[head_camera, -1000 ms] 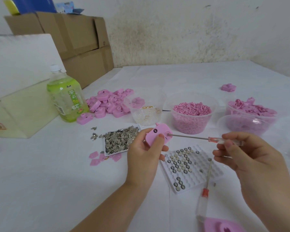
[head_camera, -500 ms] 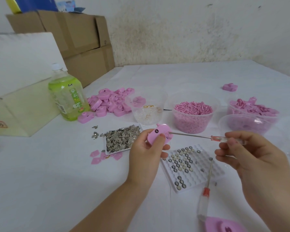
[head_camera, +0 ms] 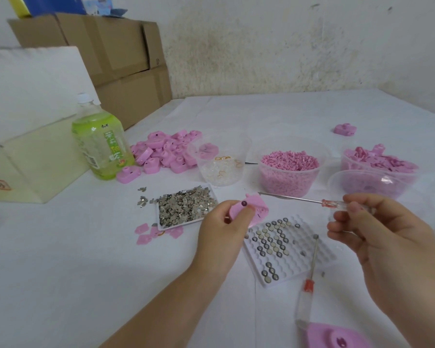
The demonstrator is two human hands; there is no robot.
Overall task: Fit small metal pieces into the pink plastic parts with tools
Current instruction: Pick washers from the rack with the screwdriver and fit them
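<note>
Bottle: we see a green drink bottle (head_camera: 102, 144) standing upright, white cap on.
Boxes: we see stacked cardboard boxes (head_camera: 116, 59) behind it.

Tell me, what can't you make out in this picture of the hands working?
1. Head view: the left hand hides the lower half of the held pink part.
2. Head view: the right hand covers the screwdriver handle's end.
3. Head view: what the screwdriver tip meets is too small to tell.
4. Head view: the bottom edge cuts off another pink piece.
5. Head view: the heaped metal pieces are too blurred for shape.
</note>
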